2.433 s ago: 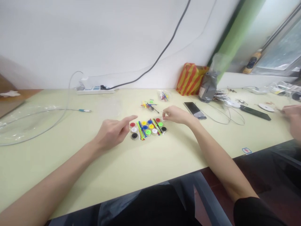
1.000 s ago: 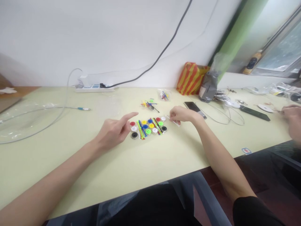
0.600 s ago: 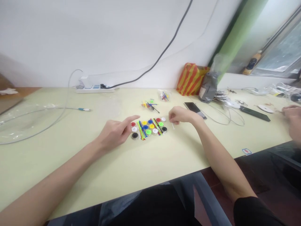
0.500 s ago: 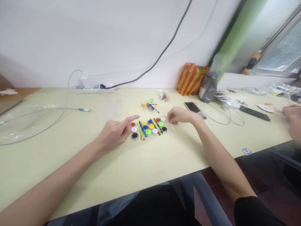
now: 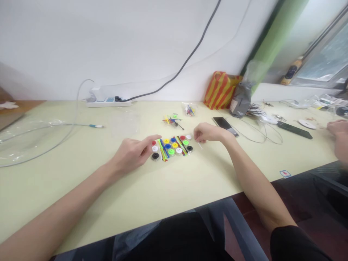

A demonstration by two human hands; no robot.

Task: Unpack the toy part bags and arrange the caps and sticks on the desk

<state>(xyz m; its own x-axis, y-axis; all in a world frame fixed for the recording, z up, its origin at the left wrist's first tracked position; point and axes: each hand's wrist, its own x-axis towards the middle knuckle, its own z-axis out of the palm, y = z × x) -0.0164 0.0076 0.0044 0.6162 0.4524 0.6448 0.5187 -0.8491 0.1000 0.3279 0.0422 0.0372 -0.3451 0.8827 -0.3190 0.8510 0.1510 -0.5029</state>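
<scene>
A block of small round caps (image 5: 174, 145) in red, white, black, yellow, blue and green lies on the table between my hands. Thin coloured plastic sticks (image 5: 164, 150) run in two bundles among the caps. At the left edge of the block rests my left hand (image 5: 133, 151), index finger stretched over the red cap (image 5: 153, 143), holding nothing visible; its other fingers are partly hidden. Just right of the block, my right hand (image 5: 206, 132) has its fingers pinched on a thin white stick (image 5: 200, 145), which pokes out below them.
Behind the block lie a loose pile of coloured sticks (image 5: 173, 121) and a small clear bag of pieces (image 5: 189, 109). A phone (image 5: 225, 126) is beyond my right wrist. A striped bag (image 5: 221, 90) stands by the wall. Another person's hand (image 5: 339, 132) is at far right.
Both hands stay almost in place. The white stick in my right hand has tilted slightly and shows a little more; the whole view has shifted a touch.
</scene>
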